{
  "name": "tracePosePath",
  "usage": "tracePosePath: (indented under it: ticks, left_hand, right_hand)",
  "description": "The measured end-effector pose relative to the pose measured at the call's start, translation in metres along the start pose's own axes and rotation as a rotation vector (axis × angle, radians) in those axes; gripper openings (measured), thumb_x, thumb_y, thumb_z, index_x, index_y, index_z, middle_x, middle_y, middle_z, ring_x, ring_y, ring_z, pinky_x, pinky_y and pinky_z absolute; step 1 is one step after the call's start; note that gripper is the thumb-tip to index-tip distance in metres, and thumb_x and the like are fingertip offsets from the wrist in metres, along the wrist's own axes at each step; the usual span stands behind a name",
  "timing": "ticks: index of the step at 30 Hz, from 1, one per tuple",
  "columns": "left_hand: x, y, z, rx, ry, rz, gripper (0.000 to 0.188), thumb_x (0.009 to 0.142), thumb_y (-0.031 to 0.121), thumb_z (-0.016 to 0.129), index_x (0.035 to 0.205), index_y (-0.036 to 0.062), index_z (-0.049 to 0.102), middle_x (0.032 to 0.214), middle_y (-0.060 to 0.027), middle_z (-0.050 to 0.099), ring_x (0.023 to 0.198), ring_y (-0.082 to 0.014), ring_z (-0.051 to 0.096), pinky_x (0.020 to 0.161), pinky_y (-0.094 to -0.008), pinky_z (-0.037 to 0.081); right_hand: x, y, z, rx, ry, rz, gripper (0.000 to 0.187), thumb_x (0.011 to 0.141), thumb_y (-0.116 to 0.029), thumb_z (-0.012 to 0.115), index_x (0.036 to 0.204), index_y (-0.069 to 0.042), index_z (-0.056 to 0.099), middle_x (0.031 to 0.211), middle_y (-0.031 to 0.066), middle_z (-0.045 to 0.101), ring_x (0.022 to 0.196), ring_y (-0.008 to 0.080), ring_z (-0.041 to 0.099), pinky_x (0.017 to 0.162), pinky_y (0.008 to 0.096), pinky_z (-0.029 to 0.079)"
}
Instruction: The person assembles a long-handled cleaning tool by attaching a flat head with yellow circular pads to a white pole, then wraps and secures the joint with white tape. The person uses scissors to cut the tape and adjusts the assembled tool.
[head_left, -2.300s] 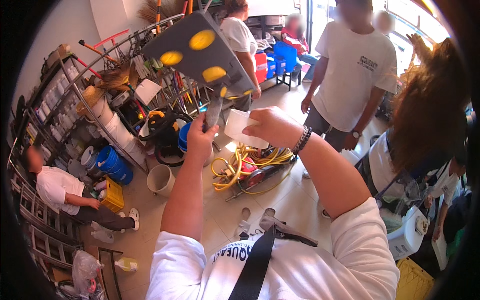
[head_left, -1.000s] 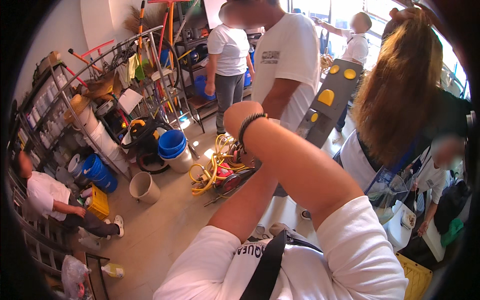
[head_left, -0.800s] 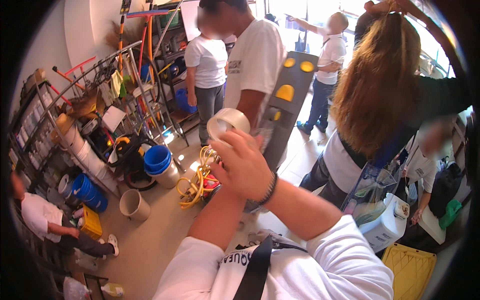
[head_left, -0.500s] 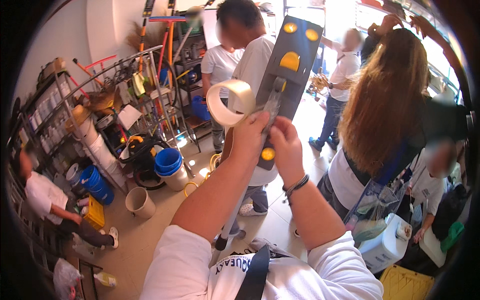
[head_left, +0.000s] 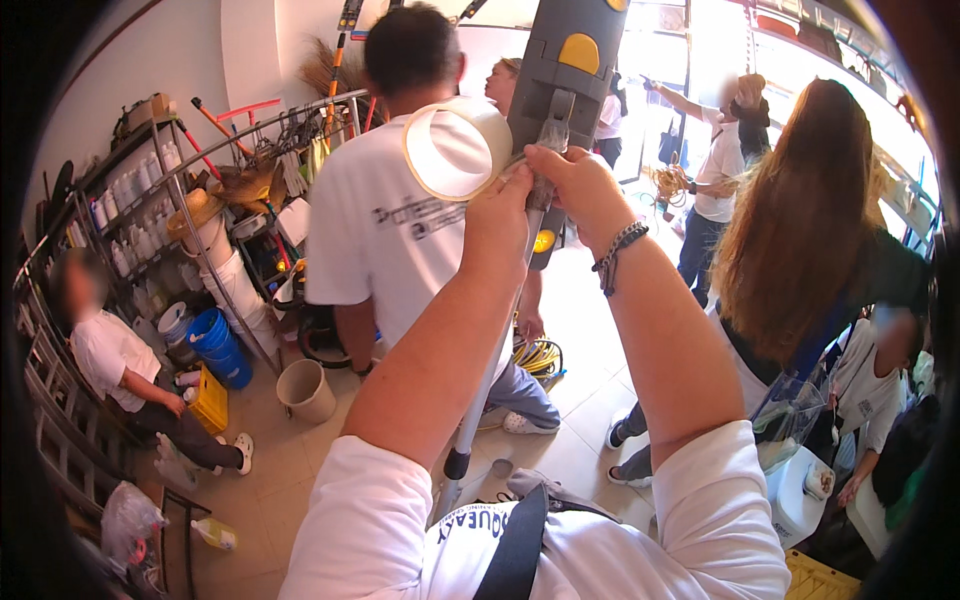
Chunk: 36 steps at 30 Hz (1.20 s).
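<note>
Up in front of me is a flat mop, its grey mop head [head_left: 560, 85] with yellow parts raised and its metal pole [head_left: 478, 410] slanting down toward my chest. Clear tape [head_left: 551, 140] is wrapped around the joint where pole meets head. My left hand [head_left: 500, 215] is closed around the pole just under that joint. A wide roll of clear tape [head_left: 490, 130] sits against its fingers, on the left side. My right hand [head_left: 585, 190] pinches the taped joint from the right, thumb on top. The fingers' undersides are hidden.
A person in a white shirt [head_left: 385, 215] stands close ahead, and a long-haired person [head_left: 800, 230] stands at right. Shelves of bottles [head_left: 130, 200], a blue bucket [head_left: 220, 345], a beige bin [head_left: 306, 390] and a yellow crate [head_left: 209, 400] are at left. Coiled cable [head_left: 540, 360] lies on the floor.
The mop head has risen, partly out of view. My right hand has moved up onto the taped joint. The person ahead has shifted left, back turned.
</note>
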<state>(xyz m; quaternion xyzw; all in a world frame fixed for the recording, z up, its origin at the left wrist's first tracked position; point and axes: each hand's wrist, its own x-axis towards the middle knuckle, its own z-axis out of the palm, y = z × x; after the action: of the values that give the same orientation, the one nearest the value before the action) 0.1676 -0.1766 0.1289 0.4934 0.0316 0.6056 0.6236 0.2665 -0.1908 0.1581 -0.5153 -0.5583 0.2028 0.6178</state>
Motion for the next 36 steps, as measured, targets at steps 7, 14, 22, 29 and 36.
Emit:
tracePosePath:
  ticks: [7, 14, 22, 29, 36]
  left_hand:
    - [-0.018, 0.059, -0.069, 0.011, 0.088, -0.287, 0.021, 0.081, 0.018, 0.049, 0.096, 0.0033, 0.05, 0.088, -0.0053, 0.052, 0.078, -0.0139, 0.049, 0.071, -0.0265, 0.04]
    - [-0.06, 0.121, -0.194, 0.523, 0.348, -0.111, 0.038, 0.077, 0.017, 0.054, 0.11, 0.0037, 0.045, 0.099, -0.0044, 0.048, 0.088, -0.0157, 0.045, 0.076, -0.0284, 0.036]
    - [-0.047, 0.237, -0.158, 1.638, 0.033, 0.983, 0.055, 0.064, 0.006, 0.06, 0.116, 0.0095, 0.041, 0.105, -0.015, 0.044, 0.094, -0.0293, 0.047, 0.08, -0.0346, 0.04]
    - [-0.018, 0.286, -0.165, 1.985, -0.152, 1.291, 0.051, 0.066, 0.002, 0.052, 0.113, 0.0218, 0.046, 0.092, -0.0073, 0.047, 0.081, -0.0227, 0.051, 0.067, -0.0329, 0.043]
    - [-0.005, 0.286, -0.197, 2.111, -0.138, 1.469, 0.047, 0.067, 0.005, 0.049, 0.111, 0.0232, 0.048, 0.102, -0.0094, 0.045, 0.089, -0.0244, 0.047, 0.074, -0.0337, 0.04]
  right_hand:
    - [0.0, -0.017, 0.084, 0.009, 0.054, -0.041, 0.04, 0.066, -0.029, 0.053, 0.082, 0.008, 0.054, 0.071, 0.0144, 0.056, 0.065, 0.0182, 0.054, 0.059, 0.0293, 0.043]
    - [-0.002, -0.046, 0.151, 0.085, 0.011, -0.073, 0.04, 0.067, -0.028, 0.052, 0.086, 0.007, 0.053, 0.074, 0.0147, 0.057, 0.065, 0.0188, 0.054, 0.06, 0.0302, 0.043]
    - [-0.003, -0.093, 0.197, 0.25, -0.127, -0.159, 0.037, 0.068, -0.026, 0.053, 0.087, 0.005, 0.052, 0.072, 0.0083, 0.053, 0.062, 0.0154, 0.048, 0.056, 0.0284, 0.039]
    - [-0.014, -0.141, 0.189, 0.379, -0.295, -0.113, 0.022, 0.073, -0.02, 0.057, 0.084, -0.002, 0.053, 0.077, 0.0059, 0.057, 0.063, 0.0142, 0.056, 0.059, 0.0251, 0.045]
    - [-0.017, -0.149, 0.209, 0.45, -0.433, -0.119, 0.025, 0.073, -0.02, 0.058, 0.084, 0.002, 0.054, 0.079, 0.0087, 0.057, 0.064, 0.0165, 0.057, 0.059, 0.0279, 0.048]
